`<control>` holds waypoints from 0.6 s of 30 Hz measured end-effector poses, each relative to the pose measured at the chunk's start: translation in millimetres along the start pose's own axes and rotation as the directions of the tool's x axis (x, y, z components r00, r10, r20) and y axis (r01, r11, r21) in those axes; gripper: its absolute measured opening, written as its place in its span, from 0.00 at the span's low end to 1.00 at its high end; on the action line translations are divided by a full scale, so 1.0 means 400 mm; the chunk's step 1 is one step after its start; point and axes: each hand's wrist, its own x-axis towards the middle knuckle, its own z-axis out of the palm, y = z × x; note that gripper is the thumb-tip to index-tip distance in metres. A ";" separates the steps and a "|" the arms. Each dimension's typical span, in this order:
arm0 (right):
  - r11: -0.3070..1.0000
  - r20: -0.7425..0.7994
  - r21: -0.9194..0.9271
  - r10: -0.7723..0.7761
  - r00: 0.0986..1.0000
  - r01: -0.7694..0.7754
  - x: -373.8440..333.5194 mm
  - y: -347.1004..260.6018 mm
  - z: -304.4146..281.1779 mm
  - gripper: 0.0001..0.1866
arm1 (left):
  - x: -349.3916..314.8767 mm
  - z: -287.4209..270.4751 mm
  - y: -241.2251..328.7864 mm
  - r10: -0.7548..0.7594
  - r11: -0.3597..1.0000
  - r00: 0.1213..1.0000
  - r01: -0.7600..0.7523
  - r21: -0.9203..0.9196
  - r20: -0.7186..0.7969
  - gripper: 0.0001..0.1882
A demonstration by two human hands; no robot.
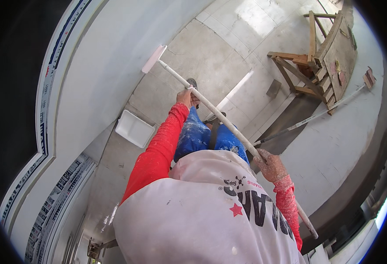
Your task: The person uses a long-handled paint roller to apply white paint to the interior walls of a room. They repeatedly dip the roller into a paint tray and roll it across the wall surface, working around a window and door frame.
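A long-handled paint roller [220, 115] crosses in front of my body, its pole running from upper left to lower right. Its pale pinkish roller sleeve [153, 60] is at the base of the white wall [114, 48] on the left, touching or very close to it. My left hand [187, 97] is closed round the pole's upper part, not far below the roller frame. Lower down, my right hand [270, 165] grips the pole near my right hip, and the pole's end sticks out past my forearm. Paint specks cover my red sleeves and right hand.
A white paint tray [134, 128] lies on the tiled floor beside the left wall. At the right stands a wooden trestle bench [334, 53]. Another long pole [308, 119] with a block-like head leans by it. A dark square piece [273, 88] lies on the floor.
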 end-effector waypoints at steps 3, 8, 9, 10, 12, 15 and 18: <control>0.986 0.073 0.040 0.160 0.984 -0.163 -0.206 -0.014 -0.104 0.21 | -0.236 0.081 0.036 0.056 0.991 0.992 -0.042 -0.126 0.110 0.14; 0.955 0.056 0.182 0.226 0.972 -0.233 -0.495 0.080 -0.208 0.19 | -0.536 0.190 0.085 0.113 0.987 0.917 -0.059 -0.148 0.383 0.12; 0.940 0.055 0.221 0.254 0.966 -0.260 -0.511 0.093 -0.208 0.19 | -0.538 0.192 0.072 0.129 0.984 0.922 -0.072 -0.165 0.366 0.12; 0.941 0.048 0.237 0.238 0.970 -0.242 -0.508 0.110 -0.186 0.19 | -0.534 0.199 0.059 0.141 0.981 0.923 -0.083 -0.173 0.359 0.12; 0.941 0.037 0.267 0.206 0.978 -0.208 -0.450 0.151 -0.147 0.18 | -0.504 0.192 0.031 0.163 0.983 0.936 -0.127 -0.132 0.313 0.13; 0.984 0.053 0.158 0.074 0.996 -0.082 -0.292 0.178 -0.058 0.19 | -0.344 0.121 -0.031 0.153 0.988 0.975 -0.147 -0.053 0.161 0.14; 0.994 -0.012 0.046 -0.097 0.995 0.098 -0.108 0.189 0.079 0.22 | -0.125 0.020 -0.100 0.153 0.988 0.988 -0.153 0.025 0.002 0.15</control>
